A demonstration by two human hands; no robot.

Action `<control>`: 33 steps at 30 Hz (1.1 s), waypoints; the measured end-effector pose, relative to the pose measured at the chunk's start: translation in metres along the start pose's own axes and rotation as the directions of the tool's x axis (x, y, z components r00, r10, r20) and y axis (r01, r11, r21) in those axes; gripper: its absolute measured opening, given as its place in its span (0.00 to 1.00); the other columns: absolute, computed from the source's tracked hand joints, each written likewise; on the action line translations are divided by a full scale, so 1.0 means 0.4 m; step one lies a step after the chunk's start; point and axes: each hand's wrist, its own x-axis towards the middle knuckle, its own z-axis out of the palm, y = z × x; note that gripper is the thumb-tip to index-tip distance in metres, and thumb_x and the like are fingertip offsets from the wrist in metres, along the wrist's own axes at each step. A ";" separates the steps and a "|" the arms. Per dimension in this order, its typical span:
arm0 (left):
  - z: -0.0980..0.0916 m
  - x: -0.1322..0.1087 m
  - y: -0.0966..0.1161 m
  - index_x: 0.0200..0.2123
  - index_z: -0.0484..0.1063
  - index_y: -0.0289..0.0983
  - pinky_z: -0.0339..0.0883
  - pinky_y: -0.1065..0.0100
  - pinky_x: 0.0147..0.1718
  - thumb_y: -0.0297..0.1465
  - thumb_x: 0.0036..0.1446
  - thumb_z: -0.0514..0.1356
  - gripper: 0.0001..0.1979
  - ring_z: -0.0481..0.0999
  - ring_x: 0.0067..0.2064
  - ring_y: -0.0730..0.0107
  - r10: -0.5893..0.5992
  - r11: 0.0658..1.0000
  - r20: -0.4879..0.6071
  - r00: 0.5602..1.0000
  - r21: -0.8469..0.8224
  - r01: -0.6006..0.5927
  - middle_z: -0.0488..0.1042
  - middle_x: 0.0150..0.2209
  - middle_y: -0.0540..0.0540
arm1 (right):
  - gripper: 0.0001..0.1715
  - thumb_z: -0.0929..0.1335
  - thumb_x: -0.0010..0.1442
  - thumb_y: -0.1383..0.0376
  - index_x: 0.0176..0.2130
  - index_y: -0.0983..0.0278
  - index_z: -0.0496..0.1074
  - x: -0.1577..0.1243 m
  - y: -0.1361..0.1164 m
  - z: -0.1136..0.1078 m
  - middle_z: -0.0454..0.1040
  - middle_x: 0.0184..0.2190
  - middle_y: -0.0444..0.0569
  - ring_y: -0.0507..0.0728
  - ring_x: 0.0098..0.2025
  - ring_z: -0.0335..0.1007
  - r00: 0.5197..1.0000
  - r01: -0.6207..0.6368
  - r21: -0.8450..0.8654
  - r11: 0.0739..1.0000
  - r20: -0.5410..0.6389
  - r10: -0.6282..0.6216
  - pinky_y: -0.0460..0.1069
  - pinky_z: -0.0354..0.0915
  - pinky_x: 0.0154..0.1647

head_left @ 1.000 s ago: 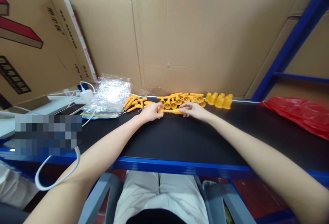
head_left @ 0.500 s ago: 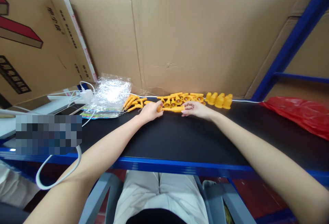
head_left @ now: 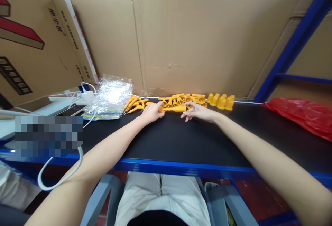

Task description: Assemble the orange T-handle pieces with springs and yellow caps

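Note:
My left hand (head_left: 153, 112) is closed around one end of a yellow plastic piece (head_left: 178, 109), which has a ribbed shaft and a thicker end pointing right. My right hand (head_left: 195, 111) is by that thicker end, its fingers apart and the lower ones spread over the black tabletop. Whether a right fingertip still touches the piece is hard to see. Just behind both hands lie several yellow funnel-mouthed parts (head_left: 180, 101). Yellow branched pieces (head_left: 136, 103) lie left of my left hand, and yellow stepped cups (head_left: 222, 101) stand right of my right hand.
Clear plastic bags (head_left: 113, 93) lie at the left, near a white charger (head_left: 88, 96) and looping cables. A red plastic bag (head_left: 302, 113) lies at the right. Tall cardboard (head_left: 181, 43) walls the back. The table has a blue front edge (head_left: 181, 165).
The fingers of my right hand have loosened and spread apart at the thicker end of the yellow piece. My left hand keeps its hold and stays in place.

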 end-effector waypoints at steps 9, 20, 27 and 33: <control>0.002 -0.005 0.003 0.44 0.68 0.41 0.62 0.69 0.32 0.38 0.53 0.56 0.15 0.74 0.33 0.64 0.023 1.000 -0.026 0.999 0.016 -0.023 0.73 0.28 0.48 | 0.29 0.62 0.59 0.45 0.30 0.69 0.68 0.011 0.002 0.007 0.77 0.25 0.55 0.49 0.19 0.68 0.998 -0.035 -0.067 0.997 -0.063 0.031 0.45 0.62 0.23; 0.000 0.001 0.004 0.44 0.68 0.41 0.63 0.69 0.34 0.38 0.53 0.57 0.15 0.74 0.35 0.63 -0.009 1.000 -0.010 1.000 0.012 0.009 0.74 0.30 0.47 | 0.25 0.68 0.56 0.54 0.47 0.67 0.65 0.003 -0.001 -0.002 0.76 0.34 0.51 0.50 0.26 0.71 0.999 -0.033 -0.158 0.987 -0.020 0.030 0.45 0.63 0.25; 0.003 -0.003 0.002 0.44 0.68 0.41 0.62 0.69 0.32 0.38 0.53 0.56 0.15 0.74 0.33 0.63 0.000 1.000 -0.022 1.000 0.031 0.001 0.74 0.29 0.47 | 0.17 0.65 0.60 0.55 0.41 0.66 0.63 0.009 0.006 0.005 0.77 0.34 0.52 0.50 0.25 0.71 0.997 0.011 -0.140 0.990 -0.071 -0.022 0.46 0.61 0.25; 0.004 -0.002 0.000 0.44 0.68 0.41 0.61 0.69 0.32 0.38 0.53 0.56 0.15 0.74 0.33 0.63 0.007 0.999 -0.025 1.000 0.035 -0.006 0.74 0.29 0.47 | 0.25 0.61 0.60 0.46 0.29 0.66 0.63 0.012 -0.005 0.016 0.77 0.28 0.53 0.48 0.21 0.68 0.996 -0.023 -0.138 0.990 -0.088 0.011 0.45 0.57 0.22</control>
